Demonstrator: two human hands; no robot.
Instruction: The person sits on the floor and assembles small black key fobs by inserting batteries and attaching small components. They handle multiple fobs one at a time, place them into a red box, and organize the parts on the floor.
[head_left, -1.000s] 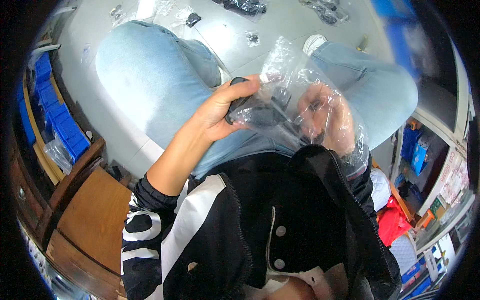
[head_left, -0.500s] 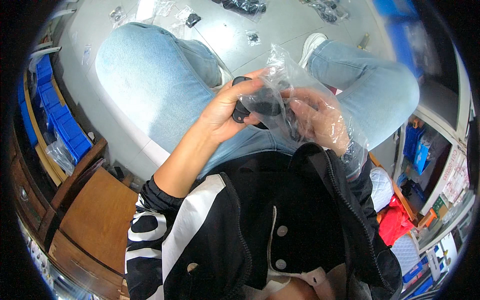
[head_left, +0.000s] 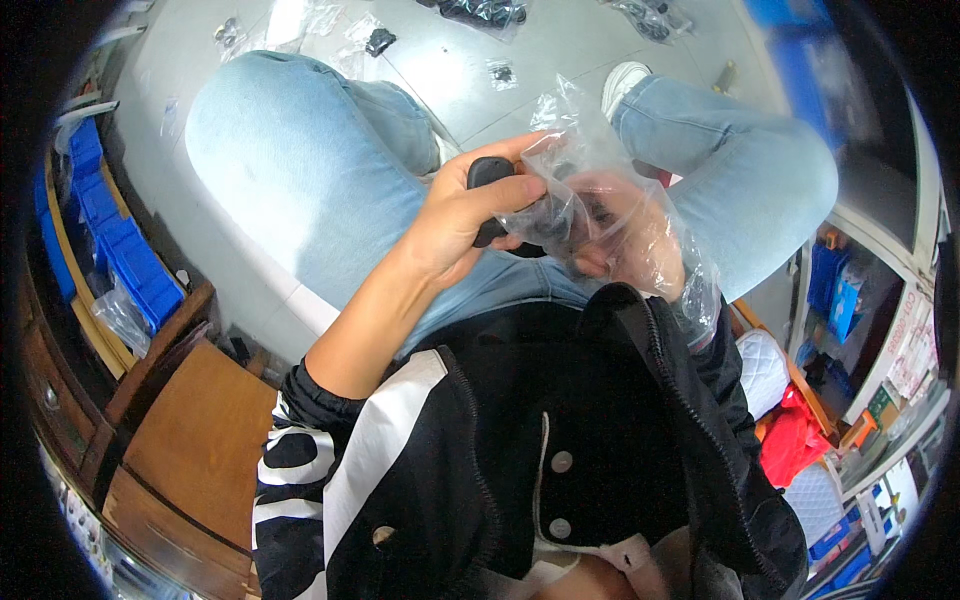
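Note:
My left hand (head_left: 450,215) is closed round several flat black plastic pieces with rounded ends (head_left: 490,173), which look like key fob cases. Its thumb and fingertips also pinch the edge of a clear plastic bag (head_left: 565,130). My right hand (head_left: 640,235) shows through the film, and the bag reaches down past its wrist, so the hand seems to be inside. Its fingers are curled, with something dark near them that glare and creases blur. Both hands are above my lap, between my knees.
On the tiled floor ahead lie small clear bags with black parts (head_left: 485,12), and a loose black piece (head_left: 380,41). Blue bins (head_left: 125,235) line the left side, beside a wooden chair (head_left: 200,430). At the right are a shelf frame (head_left: 890,255) and a red cloth (head_left: 795,440).
My right hand has turned and its fingers have curled further inside the bag. The black pieces have shifted in my left hand, and the bag is bunched differently.

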